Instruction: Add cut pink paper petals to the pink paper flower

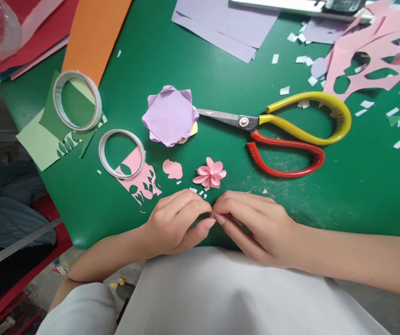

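Note:
My left hand (pixel 179 221) and my right hand (pixel 255 223) meet at the front of the green table, thumbs and forefingers pinched together. Between the fingertips a sliver of a small pink paper piece (pixel 213 214) shows; the fingers hide most of it. Just beyond the hands lies a pink paper flower (pixel 210 173) with several petals. To its left is a loose pink paper cutout (pixel 172 169). Farther back sits a folded lilac paper shape (pixel 169 115) with yellow paper under its edge. Scissors (pixel 247 123) with one yellow and one red handle rest at its right, tip touching or nearly touching it.
Two tape rolls (pixel 97 104) (pixel 104 160) lie on green and pink scraps at the left. Orange paper (pixel 93 37) and lilac sheets (pixel 224 28) are at the back. A box cutter (pixel 290 5), pink offcuts (pixel 356 60) and white bits occupy the back right.

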Demonstrator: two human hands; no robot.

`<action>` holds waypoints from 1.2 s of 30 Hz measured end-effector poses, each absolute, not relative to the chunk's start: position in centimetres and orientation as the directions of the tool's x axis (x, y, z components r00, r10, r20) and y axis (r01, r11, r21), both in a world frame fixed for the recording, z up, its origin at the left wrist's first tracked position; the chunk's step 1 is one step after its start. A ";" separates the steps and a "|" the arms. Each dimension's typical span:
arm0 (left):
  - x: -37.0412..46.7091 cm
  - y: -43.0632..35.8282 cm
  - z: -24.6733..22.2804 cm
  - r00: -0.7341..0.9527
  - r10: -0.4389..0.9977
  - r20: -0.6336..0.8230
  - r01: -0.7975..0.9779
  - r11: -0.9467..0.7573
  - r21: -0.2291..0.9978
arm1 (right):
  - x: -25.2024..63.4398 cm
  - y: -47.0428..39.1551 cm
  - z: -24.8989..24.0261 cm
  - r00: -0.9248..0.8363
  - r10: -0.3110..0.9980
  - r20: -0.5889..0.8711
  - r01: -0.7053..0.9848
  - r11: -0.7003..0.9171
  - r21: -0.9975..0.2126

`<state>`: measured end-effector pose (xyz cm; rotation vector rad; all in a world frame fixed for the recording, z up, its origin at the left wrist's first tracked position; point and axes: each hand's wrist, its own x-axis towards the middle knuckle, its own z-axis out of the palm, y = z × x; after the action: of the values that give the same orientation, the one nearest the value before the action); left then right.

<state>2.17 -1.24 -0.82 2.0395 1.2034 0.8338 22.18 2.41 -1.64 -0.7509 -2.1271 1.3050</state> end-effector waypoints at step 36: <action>1.9 -0.8 0.0 0.167 0.982 0.084 0.395 -0.145 0.907 | 22.5 2.8 -1.8 -0.626 0.746 0.228 0.116 0.378 -0.918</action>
<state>1.86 -0.75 0.04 1.6678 1.3330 0.9560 22.52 2.83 -1.78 -0.7400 -1.9980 1.2589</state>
